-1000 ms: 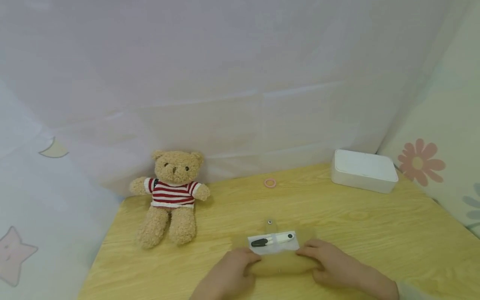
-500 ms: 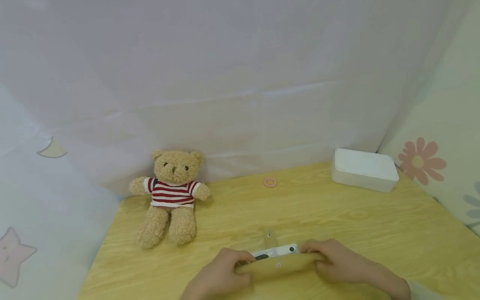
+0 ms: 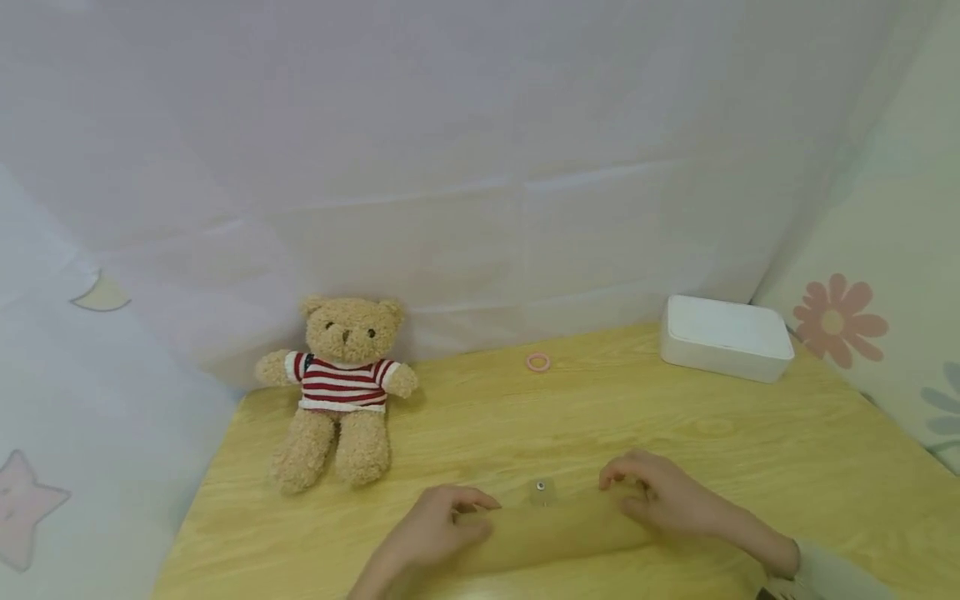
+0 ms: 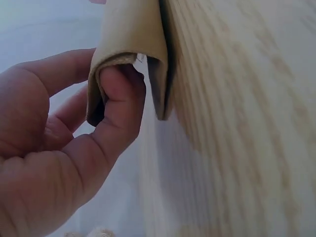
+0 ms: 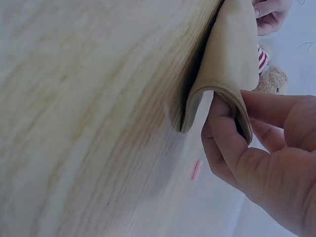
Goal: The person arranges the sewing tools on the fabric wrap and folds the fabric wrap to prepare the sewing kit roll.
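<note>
A tan folding case (image 3: 555, 537) lies across the near part of the table, its near side rolled over. At its far edge a short tab with a metal snap (image 3: 541, 487) sticks out. My left hand (image 3: 435, 529) grips the case's left end; in the left wrist view, fingers are tucked inside the curled fold (image 4: 131, 29). On the right end, my right hand (image 3: 671, 500) pinches the same fold, with fingertips inside it in the right wrist view and the thumb side outside. The inside of the case is hidden by the fold.
A teddy bear (image 3: 345, 387) in a red-and-white striped shirt sits at the table's left back. Behind the case lies a pink ring (image 3: 537, 362). A white box (image 3: 726, 337) stands at the back right, near the wall hanging with a flower.
Both hands have rolled the near side of the case up and away from the body, over the inner panel. The black-and-white thread snips seen inside earlier are now covered.
</note>
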A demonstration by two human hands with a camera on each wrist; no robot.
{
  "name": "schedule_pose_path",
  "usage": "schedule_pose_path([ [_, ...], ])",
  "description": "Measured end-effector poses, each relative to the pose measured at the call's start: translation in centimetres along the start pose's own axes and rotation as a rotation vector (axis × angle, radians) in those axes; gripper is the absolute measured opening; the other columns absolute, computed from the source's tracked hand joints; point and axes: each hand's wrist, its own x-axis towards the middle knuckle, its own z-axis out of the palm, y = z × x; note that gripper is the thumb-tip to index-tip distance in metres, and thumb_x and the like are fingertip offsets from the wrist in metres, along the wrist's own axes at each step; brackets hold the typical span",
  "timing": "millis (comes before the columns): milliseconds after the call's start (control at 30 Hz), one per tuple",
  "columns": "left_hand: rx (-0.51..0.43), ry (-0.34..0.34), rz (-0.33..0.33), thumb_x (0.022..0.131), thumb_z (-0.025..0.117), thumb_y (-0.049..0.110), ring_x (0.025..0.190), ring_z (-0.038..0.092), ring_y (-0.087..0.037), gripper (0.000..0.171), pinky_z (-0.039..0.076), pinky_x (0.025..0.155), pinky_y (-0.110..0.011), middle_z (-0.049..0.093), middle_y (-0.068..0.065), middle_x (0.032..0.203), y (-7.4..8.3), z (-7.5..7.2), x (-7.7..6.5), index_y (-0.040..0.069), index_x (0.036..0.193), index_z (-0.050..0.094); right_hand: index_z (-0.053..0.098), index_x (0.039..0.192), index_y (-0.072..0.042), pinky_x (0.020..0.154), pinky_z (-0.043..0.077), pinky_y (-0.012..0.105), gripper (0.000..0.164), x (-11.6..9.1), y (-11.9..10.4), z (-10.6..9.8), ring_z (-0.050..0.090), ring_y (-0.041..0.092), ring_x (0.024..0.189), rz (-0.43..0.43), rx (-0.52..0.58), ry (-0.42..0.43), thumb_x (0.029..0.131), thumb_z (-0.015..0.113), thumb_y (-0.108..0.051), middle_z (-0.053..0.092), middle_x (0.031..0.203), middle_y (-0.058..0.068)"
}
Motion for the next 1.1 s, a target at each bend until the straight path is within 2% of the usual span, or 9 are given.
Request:
schedule_pose_path([
  [233, -0.046, 0.001, -0.087, 0.087, 0.067, 0.023, 0.083, 0.06, -0.016, 0.023, 0.05, 0.07, -0.035, 0.068, -0.004, 0.103, -0.2, 0.1, 0.4, 0.012, 0.106, 0.072, 0.068, 0.101, -0.009, 0.053, 0.042, 0.02, 0.018, 0.4, 0.2, 0.1, 0.042, 0.0, 0.066, 0.095, 0.039, -0.015, 0.083, 0.07, -0.007, 0.062, 0.095, 0.002],
  [400, 0.123, 0.1, -0.103, 0.079, 0.069, 0.015, 0.075, 0.055, -0.014, 0.023, 0.047, 0.065, -0.034, 0.066, -0.003, 0.093, 0.8, 1.1, 0.6, 0.009, 0.1, 0.073, 0.073, 0.094, -0.013, 0.06, 0.044, 0.022, 0.021, 0.9, -1.3, 0.6, 0.045, 0.003, 0.073, 0.144, -0.148, 0.024, 0.076, 0.074, -0.002, 0.058, 0.089, -0.005],
  [467, 0.237, 0.157, -0.075, 0.076, 0.068, 0.008, 0.072, 0.049, -0.013, 0.026, 0.043, 0.062, -0.03, 0.061, -0.001, 0.087, 1.6, 1.8, 0.6, 0.009, 0.101, 0.072, 0.073, 0.093, -0.013, 0.064, 0.047, 0.024, 0.028, 1.1, -2.0, 1.1, 0.048, 0.007, 0.077, 0.105, -0.251, 0.071, 0.07, 0.076, 0.004, 0.055, 0.091, -0.006],
  [567, 0.429, 0.237, 0.005, 0.077, 0.068, 0.002, 0.072, 0.045, -0.013, 0.029, 0.038, 0.06, -0.027, 0.055, 0.001, 0.085, 2.7, 3.1, 0.8, 0.013, 0.103, 0.071, 0.072, 0.093, -0.012, 0.071, 0.051, 0.025, 0.04, 1.6, -2.8, 2.0, 0.053, 0.01, 0.083, -0.049, -0.354, 0.14, 0.064, 0.073, 0.015, 0.056, 0.093, -0.005],
  [633, 0.563, 0.26, 0.065, 0.077, 0.07, 0.0, 0.075, 0.046, -0.013, 0.032, 0.038, 0.062, -0.026, 0.054, 0.002, 0.087, 3.3, 4.0, 0.9, 0.017, 0.105, 0.071, 0.072, 0.096, -0.011, 0.072, 0.052, 0.024, 0.045, 1.9, -3.1, 2.6, 0.055, 0.011, 0.085, -0.153, -0.349, 0.135, 0.063, 0.069, 0.02, 0.057, 0.094, -0.004],
  [700, 0.628, 0.251, 0.107, 0.078, 0.071, 0.001, 0.081, 0.051, -0.013, 0.033, 0.043, 0.067, -0.028, 0.058, 0.002, 0.093, 3.8, 4.7, 0.9, 0.018, 0.107, 0.071, 0.072, 0.099, -0.009, 0.073, 0.053, 0.024, 0.042, 2.1, -3.4, 3.0, 0.057, 0.011, 0.086, -0.202, -0.323, 0.102, 0.068, 0.066, 0.019, 0.059, 0.094, -0.004],
  [833, 0.578, 0.19, 0.109, 0.081, 0.068, 0.0, 0.094, 0.057, -0.013, 0.04, 0.049, 0.081, -0.029, 0.064, 0.002, 0.103, 4.5, 5.2, 0.7, 0.014, 0.119, 0.067, 0.068, 0.111, -0.008, 0.079, 0.052, 0.029, 0.029, 2.4, -3.8, 3.4, 0.059, 0.012, 0.094, -0.098, -0.285, 0.003, 0.083, 0.069, -0.003, 0.064, 0.103, -0.004],
  [933, 0.515, 0.153, 0.067, 0.087, 0.068, 0.016, 0.097, 0.057, -0.013, 0.043, 0.049, 0.084, -0.031, 0.065, 0.002, 0.108, 4.7, 5.3, 0.9, 0.013, 0.129, 0.06, 0.065, 0.117, -0.009, 0.082, 0.051, 0.034, 0.032, 2.8, -3.9, 3.5, 0.06, 0.013, 0.099, 0.015, -0.277, -0.064, 0.088, 0.068, -0.022, 0.066, 0.11, -0.003],
  [1100, 0.493, 0.101, 0.032, 0.088, 0.067, 0.037, 0.09, 0.053, -0.009, 0.05, 0.048, 0.077, -0.028, 0.064, 0.002, 0.103, 4.5, 5.3, 1.2, 0.013, 0.131, 0.058, 0.067, 0.111, -0.008, 0.078, 0.052, 0.03, 0.027, 3.9, -3.5, 3.5, 0.062, 0.009, 0.092, 0.08, -0.202, -0.122, 0.09, 0.066, -0.025, 0.068, 0.104, -0.003],
])
